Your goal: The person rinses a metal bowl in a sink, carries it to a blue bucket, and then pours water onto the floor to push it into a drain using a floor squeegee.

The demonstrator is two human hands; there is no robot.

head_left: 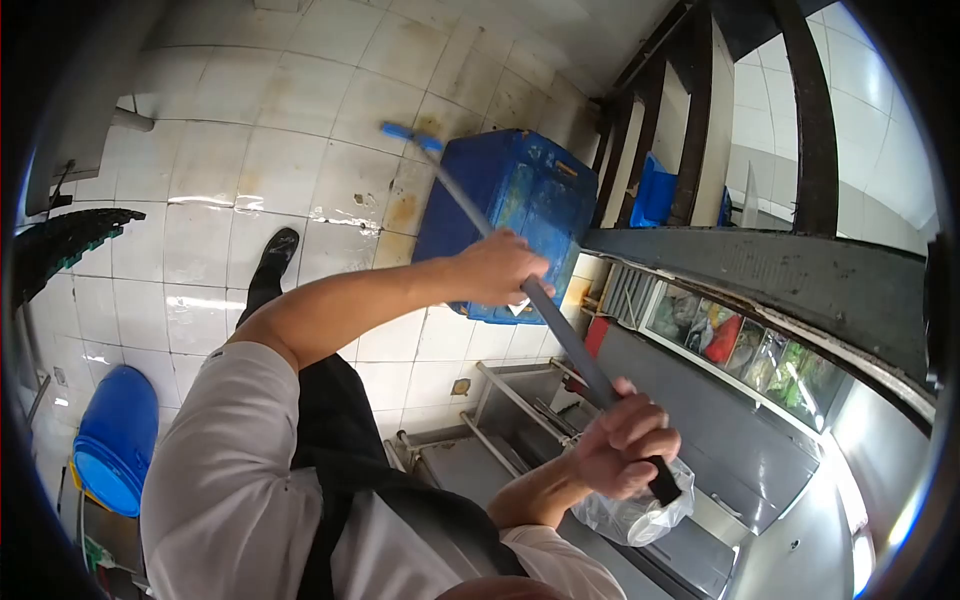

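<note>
A long grey pole [465, 200] with a narrow blue head [411, 136] runs diagonally across the view, its head on the tiled floor beyond the blue crate. My left hand [503, 270] is closed around the middle of the pole, in front of the large, scuffed blue plastic crate [545, 200]. My right hand [626, 440] grips the pole close to its black upper end [664, 484], fingers wrapped over it. Behind and below the right hand is a clear plastic bag [645, 522]. The blue head is too small to show bristles or a blade.
White floor tiles [200, 225] look wet and shiny, with brown stains. A blue barrel [118, 435] stands at left. Dark rack beams [812, 130] and a grey ledge [740, 265] rise at right, above a glass-topped cabinet [740, 350] of bagged goods. Metal rails [520, 405] sit below.
</note>
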